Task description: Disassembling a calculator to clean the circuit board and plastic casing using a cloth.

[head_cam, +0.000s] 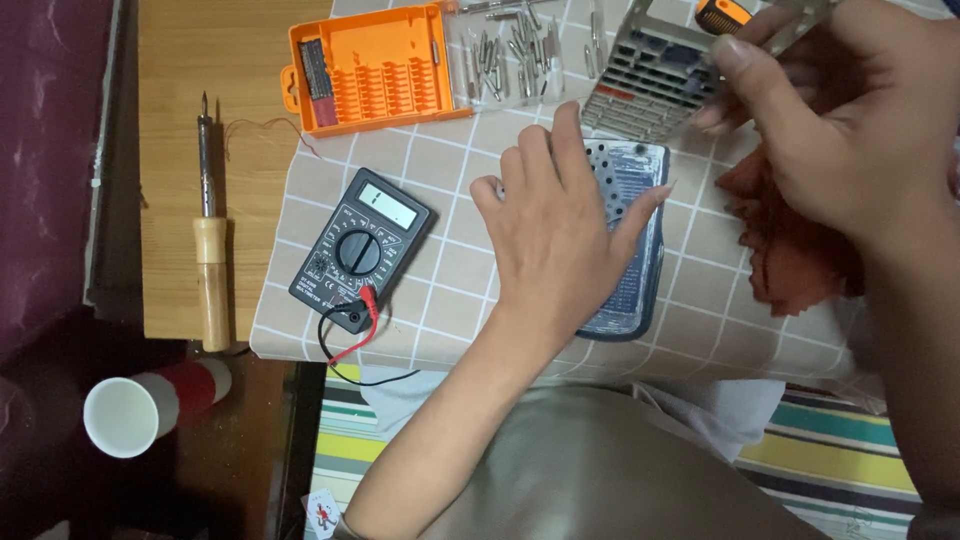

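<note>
My left hand [560,220] lies flat, fingers spread, on a dark-framed device panel [630,200] with a perforated grille, pressing it onto the checked cloth [440,290]. At the upper right, my right hand [840,130] grips a grey slotted metal part [645,80] together with an orange-handled screwdriver [722,14], lifted above the cloth. A reddish-orange rag [790,260] sits under my right wrist.
A black multimeter [362,250] with red and black leads lies left of my left hand. An orange bit case [375,70] stands open with several loose bits [510,55]. A wooden-handled soldering iron [208,225] rests on a wooden board. A red-and-white cup [150,405] lies at lower left.
</note>
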